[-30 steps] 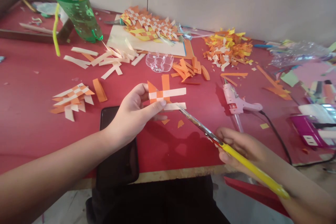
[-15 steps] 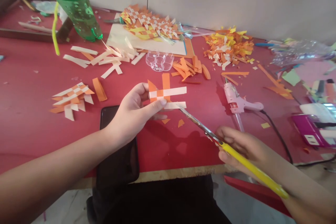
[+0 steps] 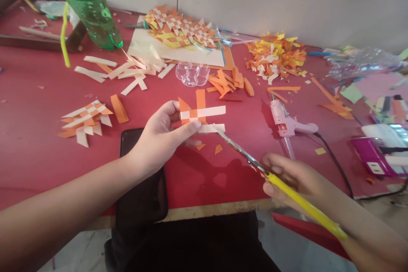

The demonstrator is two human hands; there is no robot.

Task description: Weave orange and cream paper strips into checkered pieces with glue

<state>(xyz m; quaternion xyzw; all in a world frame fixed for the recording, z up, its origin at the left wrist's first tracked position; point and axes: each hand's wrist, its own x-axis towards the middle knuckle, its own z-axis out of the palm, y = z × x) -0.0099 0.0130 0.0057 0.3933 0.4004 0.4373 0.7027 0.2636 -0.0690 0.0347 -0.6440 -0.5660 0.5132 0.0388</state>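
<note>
Between the thumb and fingers of my left hand (image 3: 165, 129) is a small woven paper piece (image 3: 201, 112) of orange and white strips. Two white strip ends stick out to the right and an orange one stands up. My right hand (image 3: 287, 178) grips a pair of scissors (image 3: 248, 158) with a yellow handle; part of the handle is hidden by the hand. The blade tips lie at the lower white strip, close to my left thumb. Two orange paper scraps (image 3: 218, 149) rest on the red table (image 3: 204, 182) below.
A black phone (image 3: 143, 195) lies under my left wrist. Woven pieces (image 3: 87, 117) are at left, loose white strips (image 3: 130, 70) and orange strips (image 3: 225, 81) behind. A pink glue gun (image 3: 287, 121) with a cord is at right. A green bottle (image 3: 92, 8) stands back left.
The scissor tips have shifted slightly left along the lower white strip. The whole view has moved a little; both hands keep their hold.
</note>
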